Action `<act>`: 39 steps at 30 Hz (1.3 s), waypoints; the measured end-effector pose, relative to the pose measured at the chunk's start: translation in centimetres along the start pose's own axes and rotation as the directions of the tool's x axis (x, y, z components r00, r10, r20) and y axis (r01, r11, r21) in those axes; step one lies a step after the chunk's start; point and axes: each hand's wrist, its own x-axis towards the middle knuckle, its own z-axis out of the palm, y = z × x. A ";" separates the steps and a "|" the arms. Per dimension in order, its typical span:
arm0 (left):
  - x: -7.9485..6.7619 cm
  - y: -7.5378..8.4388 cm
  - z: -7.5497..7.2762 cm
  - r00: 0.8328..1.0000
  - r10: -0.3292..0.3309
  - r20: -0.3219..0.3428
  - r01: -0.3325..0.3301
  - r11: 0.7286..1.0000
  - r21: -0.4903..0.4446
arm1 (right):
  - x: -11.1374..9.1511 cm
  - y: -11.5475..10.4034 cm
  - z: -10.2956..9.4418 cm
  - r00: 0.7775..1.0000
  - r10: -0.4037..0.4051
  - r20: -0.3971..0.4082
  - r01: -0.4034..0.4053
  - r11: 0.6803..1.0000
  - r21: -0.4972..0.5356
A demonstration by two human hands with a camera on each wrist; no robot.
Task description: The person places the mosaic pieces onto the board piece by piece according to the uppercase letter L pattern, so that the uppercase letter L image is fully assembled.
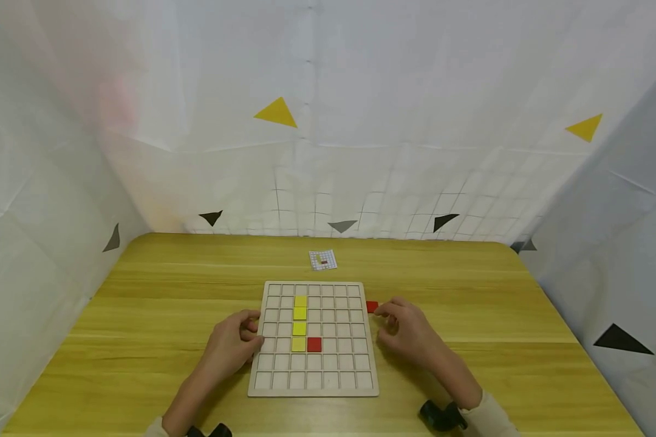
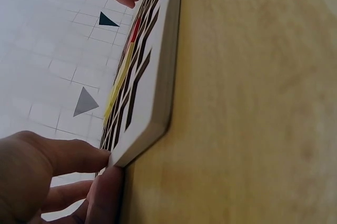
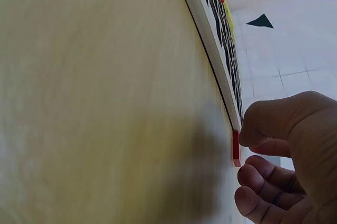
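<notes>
A pale wooden grid board [image 1: 339, 388] lies on the table, with a column of yellow square tiles [image 1: 299, 328] and one red square tile [image 1: 314, 345] beside the lowest yellow one. My left hand [image 1: 231, 343] holds the board's left edge, thumb and finger pinching it near a corner in the left wrist view. Just outside the board's right edge lies a loose red tile [image 3: 236, 150] on the table. At that tile is my right hand [image 1: 410, 331], its index fingertip over or against the tile and its thumb apart; whether they touch I cannot tell.
Behind the board lies a small printed card [image 1: 322, 260] showing a grid with yellow and red marks. The wooden table [image 1: 158, 291] meets a white sheet backdrop [image 1: 361, 91] bearing triangles. Dark wrist devices [image 1: 441, 416] sit by both forearms.
</notes>
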 end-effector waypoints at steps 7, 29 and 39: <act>0.1 -0.1 0.0 1.000 -0.001 0.002 0.001 1.000 -0.007 | 0.3 0.5 -0.1 1.000 0.028 0.009 -0.028 1.000 -0.003; 0.1 0.0 0.0 1.000 0.003 0.002 -0.003 1.000 0.009 | 2.4 1.1 -0.3 0.999 -0.038 -0.026 0.038 0.999 -0.011; 0.2 -0.2 0.1 1.000 -0.005 0.001 0.005 1.000 0.004 | 3.4 1.4 0.2 0.999 -0.048 -0.021 0.047 0.998 -0.035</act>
